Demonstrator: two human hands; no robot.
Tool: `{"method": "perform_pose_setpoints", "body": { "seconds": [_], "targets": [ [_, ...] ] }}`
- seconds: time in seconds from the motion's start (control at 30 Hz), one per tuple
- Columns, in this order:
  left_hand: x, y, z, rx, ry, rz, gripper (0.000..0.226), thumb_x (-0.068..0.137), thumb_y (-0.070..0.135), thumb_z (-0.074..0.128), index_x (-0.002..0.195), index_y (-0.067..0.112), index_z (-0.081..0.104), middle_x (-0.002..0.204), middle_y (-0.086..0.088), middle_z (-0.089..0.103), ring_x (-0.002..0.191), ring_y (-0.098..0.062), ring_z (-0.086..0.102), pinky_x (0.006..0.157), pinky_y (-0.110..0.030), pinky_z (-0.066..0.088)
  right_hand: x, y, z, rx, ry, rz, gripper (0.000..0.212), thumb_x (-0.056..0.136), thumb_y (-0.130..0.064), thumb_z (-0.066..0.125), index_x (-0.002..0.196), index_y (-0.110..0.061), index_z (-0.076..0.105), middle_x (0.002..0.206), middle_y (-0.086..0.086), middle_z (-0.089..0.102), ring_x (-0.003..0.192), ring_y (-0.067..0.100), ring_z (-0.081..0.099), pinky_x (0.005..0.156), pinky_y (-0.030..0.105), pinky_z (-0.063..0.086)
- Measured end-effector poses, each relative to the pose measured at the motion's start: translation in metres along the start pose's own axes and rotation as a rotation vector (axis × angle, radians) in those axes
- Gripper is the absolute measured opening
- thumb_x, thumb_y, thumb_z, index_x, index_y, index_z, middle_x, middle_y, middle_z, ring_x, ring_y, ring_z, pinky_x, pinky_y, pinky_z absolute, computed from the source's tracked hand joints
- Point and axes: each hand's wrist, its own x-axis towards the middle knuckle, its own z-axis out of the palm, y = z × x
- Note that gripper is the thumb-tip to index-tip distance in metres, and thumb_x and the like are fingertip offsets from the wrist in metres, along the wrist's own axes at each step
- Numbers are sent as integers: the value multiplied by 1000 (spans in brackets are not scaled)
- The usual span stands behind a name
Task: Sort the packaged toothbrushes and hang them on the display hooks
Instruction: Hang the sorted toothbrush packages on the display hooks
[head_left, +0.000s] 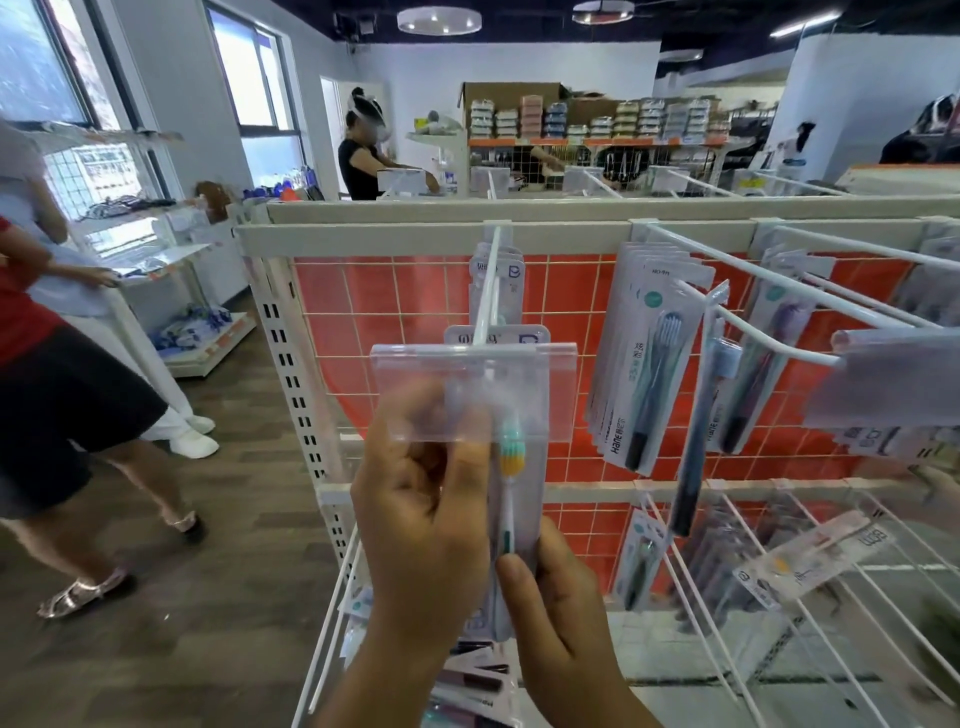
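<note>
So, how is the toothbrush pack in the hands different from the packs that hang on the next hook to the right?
The held pack shows a light brush with teal and yellow bristles; the hanging packs show dark brushes. The held pack is gripped by the left hand and right hand at the front of the middle hook, whereas the hanging packs sit together, untouched, further back on theirs. The held pack is single; the others form a row. Both are long, pale packages.

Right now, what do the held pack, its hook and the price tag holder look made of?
Toothbrush pack: seemingly clear glossy plastic blister, since the brush shows through. Display hook: probably white-coated metal wire, thin, smooth and rigid. Price tag holder: clear hard plastic, see-through with bright edges.
</note>
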Motion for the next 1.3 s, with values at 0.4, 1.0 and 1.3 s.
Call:
{"method": "perform_pose_setpoints", "body": {
  "seconds": [0.4, 1.0, 1.3],
  "targets": [
    [-3, -2, -5, -122, -19, -66, 26, 87, 25, 51, 111, 27, 60, 75, 17, 67, 60, 1, 58, 57, -14, 48, -6, 3, -3, -81, -5, -36, 31, 92, -59, 40, 108, -37, 57, 80, 4, 63, 71, 22, 59, 62, 48, 47],
    [-9, 0, -1, 107, -62, 40, 24, 89, -11, 52, 108, 4, 53, 95, 58, 47, 73, 21, 58, 64, 0, 45, -9, -1, -1, -70, -13, -14, 37, 89, -64, 40, 105, -36, 57, 75, -3, 59, 65, 18, 54, 58, 40, 46],
    [-4, -20, -5, -8, -6, -284, 28, 77, 47, 56, 90, 21, 56, 64, 7, 63, 54, -9, 58, 49, -23, 50, 9, 8, -1, -24, 17, 62, 13, 93, -33, 55, 98, -21, 53, 74, -23, 57, 65, -1, 53, 58, 10, 41]
  ]
}}
